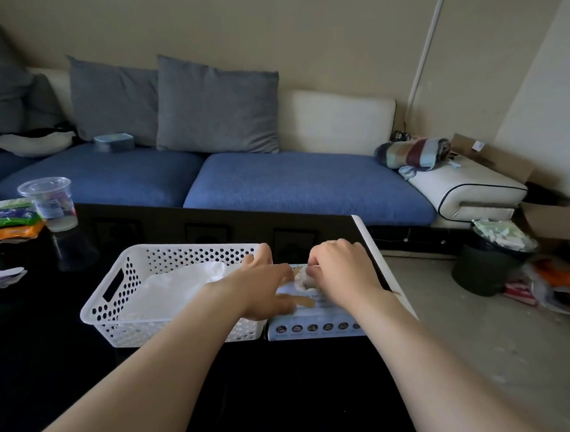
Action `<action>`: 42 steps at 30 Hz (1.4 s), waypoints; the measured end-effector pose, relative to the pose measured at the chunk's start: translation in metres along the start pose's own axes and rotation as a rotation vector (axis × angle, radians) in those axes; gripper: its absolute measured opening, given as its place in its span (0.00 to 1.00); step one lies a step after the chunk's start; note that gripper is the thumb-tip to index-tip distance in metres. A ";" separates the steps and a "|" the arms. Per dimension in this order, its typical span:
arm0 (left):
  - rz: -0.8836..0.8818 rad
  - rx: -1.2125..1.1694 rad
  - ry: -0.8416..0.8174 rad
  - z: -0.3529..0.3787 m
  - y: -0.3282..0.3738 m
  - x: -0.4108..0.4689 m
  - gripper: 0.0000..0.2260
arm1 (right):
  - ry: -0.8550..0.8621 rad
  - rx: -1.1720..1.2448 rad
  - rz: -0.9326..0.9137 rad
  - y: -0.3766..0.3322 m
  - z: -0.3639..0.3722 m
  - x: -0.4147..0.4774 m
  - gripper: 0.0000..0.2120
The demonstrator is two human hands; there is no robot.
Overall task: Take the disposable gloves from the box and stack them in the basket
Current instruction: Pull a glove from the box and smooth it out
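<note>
Right fingers [307, 273] pinching glove [301, 279] at box [314, 329] slot | left hand [267, 286] flat, bracing box | basket [118, 317] lying left.

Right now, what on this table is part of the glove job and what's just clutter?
Job: glove box, white basket, gloves already in the basket, glove being pulled at the box opening, left hand, right hand.

Clutter: plastic cup, snack packets.
</note>
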State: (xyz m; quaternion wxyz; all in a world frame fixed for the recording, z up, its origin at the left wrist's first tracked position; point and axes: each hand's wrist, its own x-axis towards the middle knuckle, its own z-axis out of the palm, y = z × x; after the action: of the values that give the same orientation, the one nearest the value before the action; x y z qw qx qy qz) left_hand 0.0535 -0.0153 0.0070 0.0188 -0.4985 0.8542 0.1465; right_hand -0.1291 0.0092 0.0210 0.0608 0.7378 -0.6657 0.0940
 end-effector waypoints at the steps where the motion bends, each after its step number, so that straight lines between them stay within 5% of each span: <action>1: 0.008 0.004 -0.004 0.000 0.002 -0.001 0.25 | 0.020 0.085 0.021 0.001 0.001 -0.001 0.08; 5: 0.063 0.000 -0.014 0.005 0.004 -0.002 0.27 | 0.161 0.378 0.096 0.009 0.009 -0.002 0.12; 13: 0.096 -0.099 0.009 0.007 -0.006 0.008 0.29 | 0.365 0.570 0.164 0.017 0.016 0.008 0.19; 18: 0.095 -0.156 0.014 0.009 -0.007 0.007 0.34 | 0.459 0.646 0.187 0.014 0.011 0.008 0.13; 24: 0.116 -0.243 0.063 0.012 -0.008 0.001 0.51 | 0.473 0.802 0.183 0.003 -0.003 0.004 0.07; 34: 0.129 -0.044 0.034 0.011 0.002 0.000 0.32 | 0.411 1.289 0.409 -0.007 -0.016 0.005 0.10; 42: 0.127 -0.064 -0.003 0.010 0.006 -0.002 0.26 | 0.627 1.228 0.469 -0.002 -0.014 0.009 0.12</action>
State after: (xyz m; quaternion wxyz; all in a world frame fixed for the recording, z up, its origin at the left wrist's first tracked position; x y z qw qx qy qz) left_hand 0.0481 -0.0084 -0.0013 -0.0052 -0.4435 0.8790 0.1752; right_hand -0.1273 0.0040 0.0361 -0.1981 0.4152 -0.5847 0.6682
